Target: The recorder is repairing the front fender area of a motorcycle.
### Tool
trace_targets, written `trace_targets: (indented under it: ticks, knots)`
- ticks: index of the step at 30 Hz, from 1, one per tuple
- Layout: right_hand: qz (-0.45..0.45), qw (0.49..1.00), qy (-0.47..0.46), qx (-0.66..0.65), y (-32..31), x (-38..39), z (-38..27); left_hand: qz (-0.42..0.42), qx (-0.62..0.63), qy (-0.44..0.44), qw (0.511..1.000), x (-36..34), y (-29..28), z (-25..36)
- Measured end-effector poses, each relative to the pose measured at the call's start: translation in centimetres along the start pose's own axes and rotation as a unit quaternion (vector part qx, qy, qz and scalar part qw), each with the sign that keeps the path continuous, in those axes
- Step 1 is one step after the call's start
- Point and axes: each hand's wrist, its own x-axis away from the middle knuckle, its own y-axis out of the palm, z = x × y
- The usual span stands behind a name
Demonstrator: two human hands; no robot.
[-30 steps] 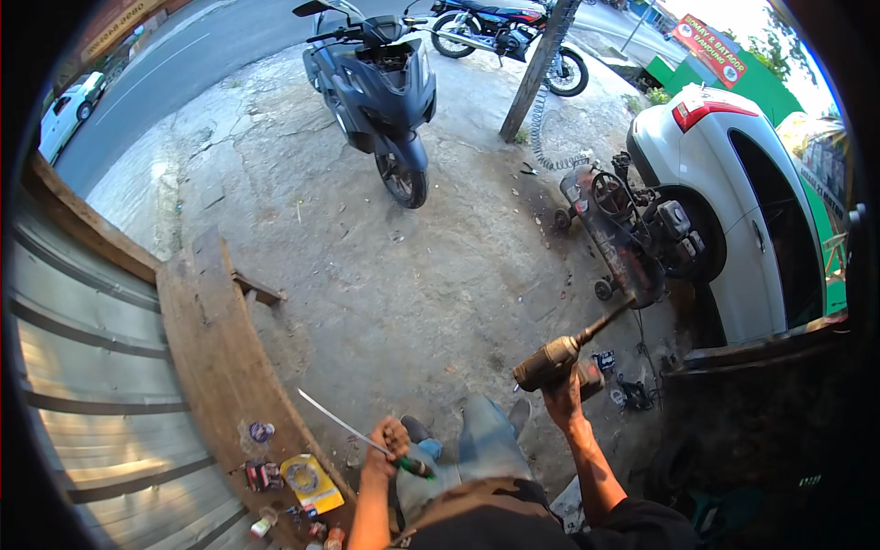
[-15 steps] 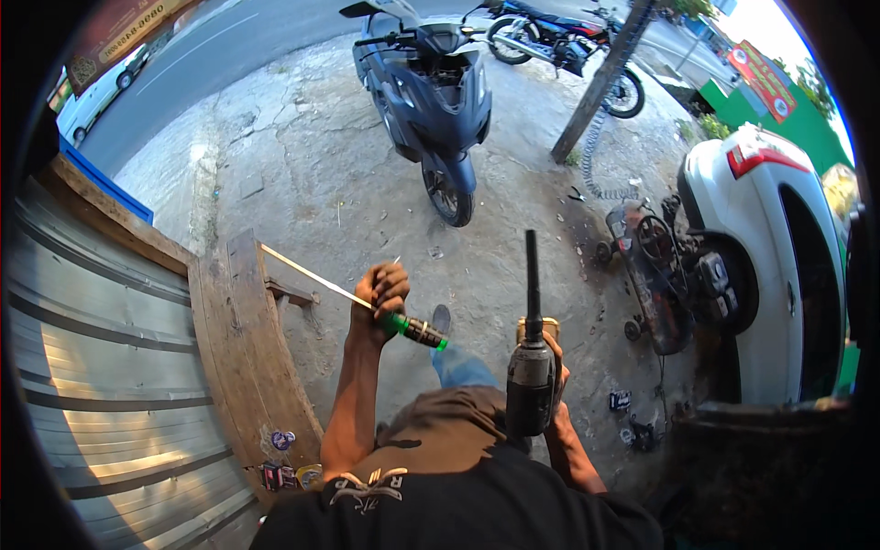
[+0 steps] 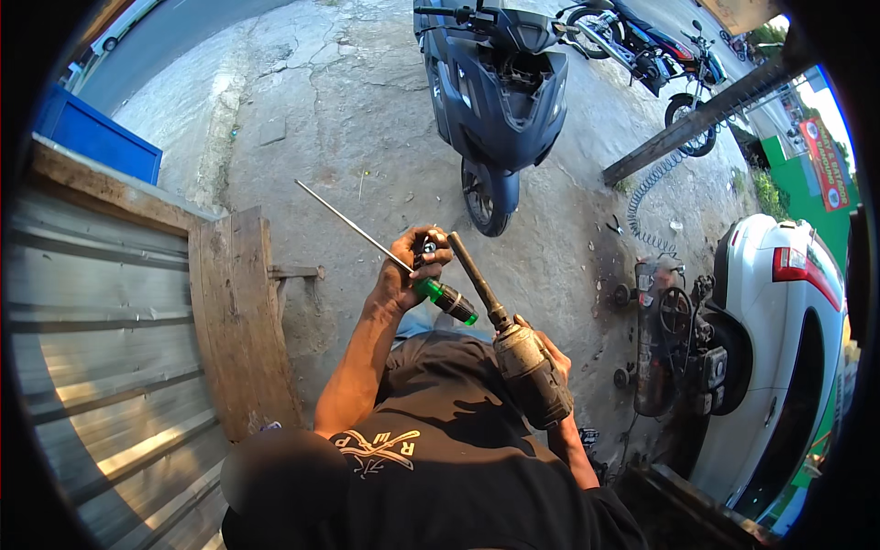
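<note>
In my left hand [image 3: 414,268] is a screwdriver [image 3: 449,301] with a green and black handle and a long thin shaft pointing to the far left. The fingers curl closed, and a small dark metal piece [image 3: 428,247], perhaps a socket, shows between them. My right hand [image 3: 555,356] grips a worn impact wrench [image 3: 530,371] from its right side, its grip partly hidden behind the body. A long extension bar [image 3: 477,280] runs from the wrench's nose, its tip close beside the left fingertips; whether they touch I cannot tell.
A dark scooter [image 3: 513,101] with its front opened stands ahead. To the right are an air compressor [image 3: 655,339], a coiled hose [image 3: 632,206], a post [image 3: 697,119] and a white car [image 3: 770,266]. A wooden bench [image 3: 234,321] lies left, beside corrugated metal [image 3: 110,339]. A motorcycle [image 3: 651,55] stands farther back.
My left hand has moved right and slightly up with the screwdriver. The impact wrench has tilted so its bar leans left toward that hand. The view has shifted, with the scooter now further right.
</note>
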Motion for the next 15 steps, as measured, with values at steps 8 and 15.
trace_targets:
  ticks: [8,15]
  knots:
    - [0.068,0.992,0.086,0.061,1.2,-11.4,3.7,-0.001,-0.134,-0.094,0.987,-11.5,2.8,9.2]
    - [0.136,0.964,0.212,0.088,1.8,-15.3,4.4,0.098,-0.074,-0.231,0.965,-21.8,-3.2,18.1]
